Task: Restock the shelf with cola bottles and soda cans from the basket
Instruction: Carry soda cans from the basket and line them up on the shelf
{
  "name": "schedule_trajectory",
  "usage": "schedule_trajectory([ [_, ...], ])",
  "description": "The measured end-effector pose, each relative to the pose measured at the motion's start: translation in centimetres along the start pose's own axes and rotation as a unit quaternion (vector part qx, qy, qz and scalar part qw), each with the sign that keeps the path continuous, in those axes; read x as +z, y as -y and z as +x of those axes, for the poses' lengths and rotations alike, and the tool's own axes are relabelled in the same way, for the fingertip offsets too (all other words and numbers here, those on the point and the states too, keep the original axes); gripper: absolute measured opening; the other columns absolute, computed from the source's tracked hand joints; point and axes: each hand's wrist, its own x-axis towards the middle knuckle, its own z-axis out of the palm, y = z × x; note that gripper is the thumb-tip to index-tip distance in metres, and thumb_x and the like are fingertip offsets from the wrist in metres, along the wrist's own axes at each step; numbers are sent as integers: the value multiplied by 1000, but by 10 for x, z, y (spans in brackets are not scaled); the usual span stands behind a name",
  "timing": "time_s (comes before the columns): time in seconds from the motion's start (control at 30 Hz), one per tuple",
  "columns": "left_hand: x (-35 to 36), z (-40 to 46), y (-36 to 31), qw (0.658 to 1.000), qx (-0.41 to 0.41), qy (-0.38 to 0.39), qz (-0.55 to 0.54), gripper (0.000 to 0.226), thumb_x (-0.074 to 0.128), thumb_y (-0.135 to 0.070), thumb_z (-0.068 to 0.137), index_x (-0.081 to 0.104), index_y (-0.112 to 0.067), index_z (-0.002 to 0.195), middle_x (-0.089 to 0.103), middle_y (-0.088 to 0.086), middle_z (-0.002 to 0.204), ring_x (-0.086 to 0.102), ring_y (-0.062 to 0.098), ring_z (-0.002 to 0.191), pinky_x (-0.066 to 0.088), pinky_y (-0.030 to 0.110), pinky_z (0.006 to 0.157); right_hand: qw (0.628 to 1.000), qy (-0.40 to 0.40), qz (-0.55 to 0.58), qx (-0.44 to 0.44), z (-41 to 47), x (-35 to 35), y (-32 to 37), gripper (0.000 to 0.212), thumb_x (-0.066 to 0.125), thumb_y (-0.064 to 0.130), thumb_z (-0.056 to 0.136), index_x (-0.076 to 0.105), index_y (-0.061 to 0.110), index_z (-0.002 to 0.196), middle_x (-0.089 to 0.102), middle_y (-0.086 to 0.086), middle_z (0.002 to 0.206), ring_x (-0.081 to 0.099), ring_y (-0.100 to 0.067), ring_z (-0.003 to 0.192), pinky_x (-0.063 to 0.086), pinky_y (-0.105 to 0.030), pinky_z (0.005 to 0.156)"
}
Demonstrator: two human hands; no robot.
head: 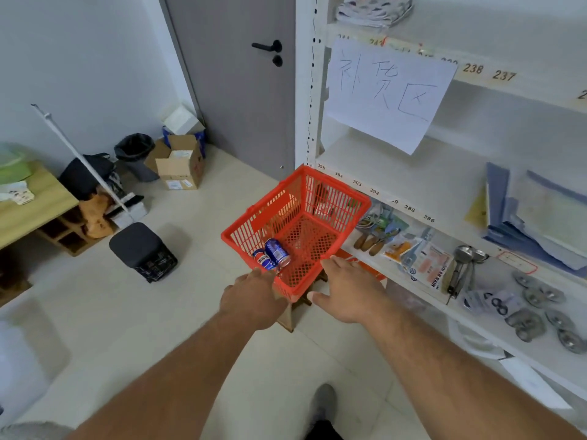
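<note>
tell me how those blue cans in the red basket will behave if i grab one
The blue cans lie on their sides in the near-left corner of the red basket, so a nudged one would probably roll across the mesh floor. Their smooth printed skins may be a bit slippery. If they are full, they would feel heavy for their size and firm to squeeze; that cannot be told here.

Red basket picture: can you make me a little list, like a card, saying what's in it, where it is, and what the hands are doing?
basket: red plastic basket, tilted, beside the white shelf
inside basket: two blue soda cans lying in the near corner; no cola bottles visible
left hand: left hand at the basket's near rim, fingers by the cans
right hand: right hand open, at the basket's near right edge
under basket: something brown, partly hidden
middle shelf: mostly bare, with a paper sign hanging above it
</note>
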Motion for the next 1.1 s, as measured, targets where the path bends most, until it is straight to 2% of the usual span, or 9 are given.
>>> schedule_trajectory([
  [0.17, -4, 53, -1, 999, -28, 5, -19, 68, 56, -70, 88, 44, -43, 149, 58, -8, 141, 60, 23, 123, 57, 48, 96, 999, 31, 9, -10, 64, -8, -15, 73, 58, 67, 90, 45, 21, 145, 51, -4, 148, 49, -31, 138, 45, -52, 113],
  [0.3, -5, 87, 1, 999, -37, 20, -32, 71, 57, -70, 87, 45, -39, 149, 58, -6, 139, 61, 24, 122, 57, 48, 97, 999, 51, 9, -16, 105, -9, -16, 74, 59, 65, 92, 43, 19, 148, 49, -5, 151, 47, -32, 140, 43, -49, 115],
  [0.43, -13, 126, 5, 997, -45, 41, -42, 66, 58, -62, 88, 47, -35, 148, 58, -3, 138, 60, 27, 122, 54, 46, 100, 998, 63, -8, -16, 143, -10, -12, 82, 58, 63, 95, 35, 16, 158, 39, -9, 163, 40, -33, 147, 37, -46, 120],
  [0.57, -17, 170, 16, 995, -41, 52, -69, 50, 57, -54, 86, 56, -30, 130, 64, 1, 126, 65, 28, 111, 57, 45, 94, 997, 71, -21, -5, 176, -9, -8, 75, 55, 63, 95, 40, 16, 151, 48, -8, 153, 48, -32, 138, 43, -48, 113],
  [0.7, -19, 212, 27, 992, -52, 63, -95, 61, 58, -50, 94, 48, -24, 148, 58, 3, 142, 61, 28, 124, 55, 42, 100, 997, 77, -27, 10, 214, -9, -3, 67, 56, 63, 94, 48, 15, 141, 56, -7, 140, 54, -30, 129, 47, -46, 108],
  [0.9, -1, 259, 40, 979, -99, 92, -150, 45, 61, -44, 90, 56, -25, 131, 66, 1, 123, 68, 25, 104, 61, 40, 89, 994, 104, -17, 25, 272, 8, -3, 67, 57, 58, 95, 47, 14, 144, 56, -9, 143, 53, -32, 131, 46, -46, 111],
  [1.0, 18, 284, 43, 972, -122, 112, -166, 44, 61, -41, 95, 55, -23, 134, 66, 2, 121, 67, 22, 101, 60, 36, 85, 992, 119, -10, 35, 308, 25, -8, 68, 58, 54, 96, 46, 11, 148, 55, -14, 146, 53, -34, 135, 44, -46, 113],
  [1.1, 42, 311, 46, 959, -172, 116, -193, 45, 62, -41, 92, 56, -23, 133, 67, 2, 119, 68, 23, 100, 62, 40, 88, 992, 129, 8, 10, 348, 55, -12, 54, 61, 44, 96, 53, 16, 141, 62, -12, 136, 60, -33, 126, 50, -44, 106],
])
